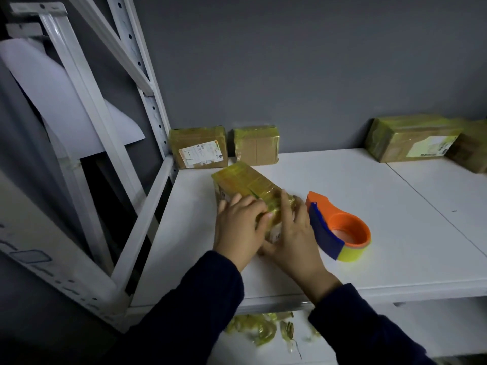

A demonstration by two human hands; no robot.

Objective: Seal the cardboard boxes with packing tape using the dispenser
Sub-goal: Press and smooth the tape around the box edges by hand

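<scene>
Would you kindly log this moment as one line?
left hand: on taped box | right hand: on taped box | dispenser: lying on shelf

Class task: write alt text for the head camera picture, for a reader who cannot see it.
The person's left hand and right hand press on the near end of a tape-wrapped cardboard box on a white shelf. An orange and blue tape dispenser lies beside it, untouched. More taped boxes stand against the grey wall.
</scene>
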